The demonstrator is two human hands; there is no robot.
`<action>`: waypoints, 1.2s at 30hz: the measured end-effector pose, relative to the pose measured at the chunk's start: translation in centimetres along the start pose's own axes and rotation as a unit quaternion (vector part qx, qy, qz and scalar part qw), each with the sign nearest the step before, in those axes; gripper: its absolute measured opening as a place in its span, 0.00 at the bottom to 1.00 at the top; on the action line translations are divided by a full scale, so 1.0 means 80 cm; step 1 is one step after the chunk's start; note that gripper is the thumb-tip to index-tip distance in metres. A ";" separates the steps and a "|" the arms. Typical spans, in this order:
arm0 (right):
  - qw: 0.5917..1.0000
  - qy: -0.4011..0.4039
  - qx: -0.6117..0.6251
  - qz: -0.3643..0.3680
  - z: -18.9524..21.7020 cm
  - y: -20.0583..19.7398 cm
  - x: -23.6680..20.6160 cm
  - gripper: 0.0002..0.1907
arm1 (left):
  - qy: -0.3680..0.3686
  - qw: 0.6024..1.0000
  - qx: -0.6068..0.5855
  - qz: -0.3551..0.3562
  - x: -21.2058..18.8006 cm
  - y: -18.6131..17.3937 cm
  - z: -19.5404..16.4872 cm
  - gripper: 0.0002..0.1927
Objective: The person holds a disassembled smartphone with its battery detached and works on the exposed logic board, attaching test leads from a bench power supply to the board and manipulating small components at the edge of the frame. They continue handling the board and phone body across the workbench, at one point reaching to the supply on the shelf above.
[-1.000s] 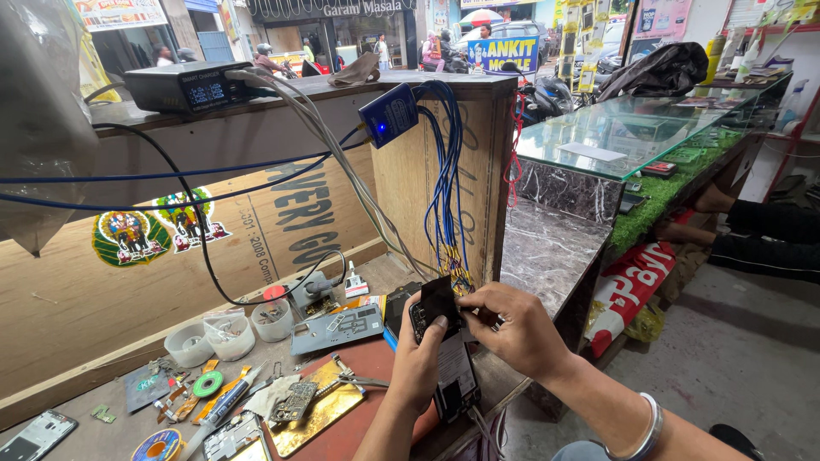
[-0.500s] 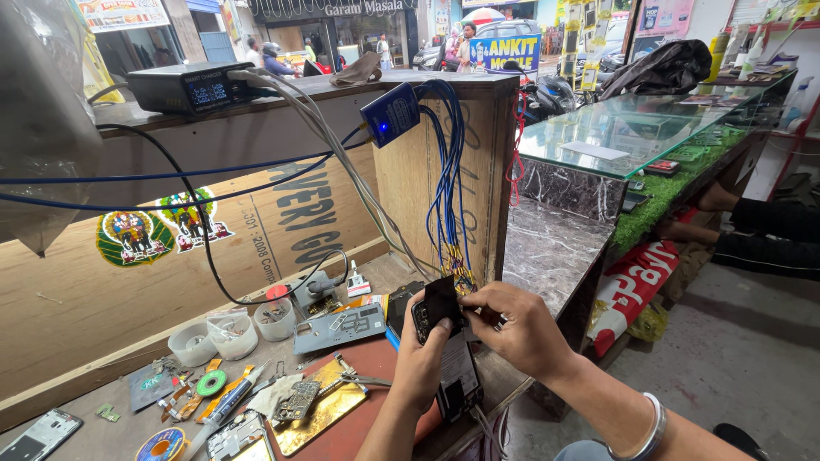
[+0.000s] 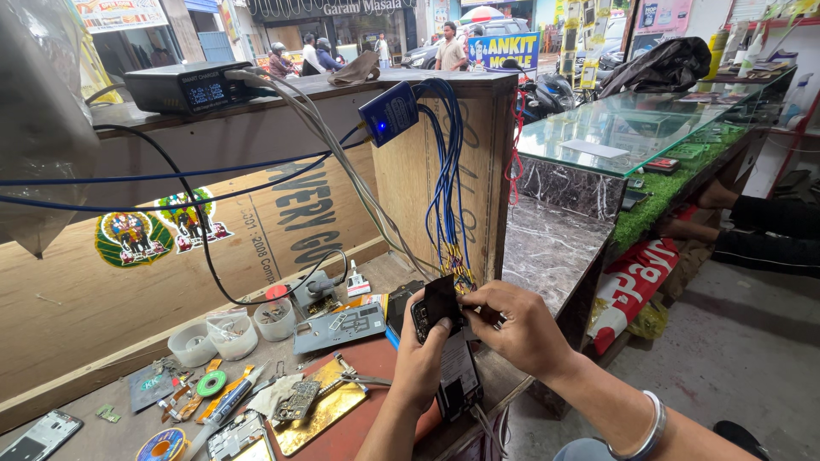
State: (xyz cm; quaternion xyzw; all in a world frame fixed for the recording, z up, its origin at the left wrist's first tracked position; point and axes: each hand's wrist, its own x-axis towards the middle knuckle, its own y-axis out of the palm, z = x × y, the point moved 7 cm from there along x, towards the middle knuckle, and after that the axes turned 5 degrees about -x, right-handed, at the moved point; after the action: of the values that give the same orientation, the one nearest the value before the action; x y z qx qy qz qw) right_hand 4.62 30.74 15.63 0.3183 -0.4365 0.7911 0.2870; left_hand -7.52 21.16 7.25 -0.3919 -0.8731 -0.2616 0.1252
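Both hands, left (image 3: pixel 424 354) and right (image 3: pixel 521 329), grasp a small black phone (image 3: pixel 437 309) above the tabletop (image 3: pixel 367 427) near edge; open floor (image 3: pixel 726 341) lies right.

At twelve o'clock, far back, hangs a blue shop sign (image 3: pixel 502 49) with yellow lettering. At ten o'clock a black charger box (image 3: pixel 190 86) sits on the wooden ledge, its small screen (image 3: pixel 207 91) glowing blue. Below it, at nine o'clock, a round green and white sticker (image 3: pixel 131 236) clings to the board. At four o'clock a red and white package (image 3: pixel 634 282) leans under the counter.
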 end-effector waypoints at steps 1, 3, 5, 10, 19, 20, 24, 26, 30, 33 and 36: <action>1.000 -0.002 -0.004 0.001 0.000 0.000 0.000 0.11 | 0.000 1.000 0.001 0.002 0.000 0.000 0.000 0.26; 1.000 -0.012 -0.009 -0.002 0.002 0.000 0.000 0.11 | 0.000 1.000 0.002 0.004 -0.001 0.001 -0.002 0.26; 0.999 -0.030 -0.009 -0.012 0.005 -0.002 -0.001 0.11 | 0.002 1.000 0.003 0.006 -0.002 0.001 -0.003 0.25; 1.000 -0.027 -0.010 -0.009 0.004 -0.001 0.000 0.11 | -0.006 1.000 0.002 0.001 -0.001 0.000 -0.001 0.26; 1.000 -0.020 0.000 -0.004 0.003 0.001 0.001 0.12 | -0.005 1.000 -0.004 -0.001 0.000 -0.002 -0.001 0.26; 1.000 -0.018 0.003 -0.002 0.003 0.001 0.001 0.12 | -0.003 1.000 -0.003 -0.001 0.000 -0.002 -0.001 0.26; 1.000 -0.008 0.007 0.004 0.000 0.002 -0.002 0.12 | -0.009 1.000 -0.009 0.000 -0.002 0.000 0.001 0.26; 1.000 -0.005 0.008 0.002 -0.002 0.001 -0.003 0.12 | -0.002 1.000 -0.005 0.004 -0.002 0.001 -0.001 0.25; 1.000 -0.012 0.007 0.000 -0.002 0.002 -0.004 0.12 | -0.001 1.000 0.002 0.001 -0.003 0.000 0.000 0.25; 1.000 -0.022 0.003 -0.009 -0.001 0.000 -0.005 0.12 | 0.001 1.000 0.000 0.002 -0.002 0.001 0.000 0.26; 0.999 -0.038 -0.002 -0.019 0.002 -0.001 -0.005 0.11 | 0.007 1.000 0.003 0.004 -0.002 0.001 0.000 0.26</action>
State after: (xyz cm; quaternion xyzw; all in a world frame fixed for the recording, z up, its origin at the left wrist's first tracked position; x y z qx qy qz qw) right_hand 4.97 30.54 15.47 0.3557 -0.4427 0.7719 0.2858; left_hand -7.37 21.10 7.22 -0.3930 -0.8715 -0.2609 0.1336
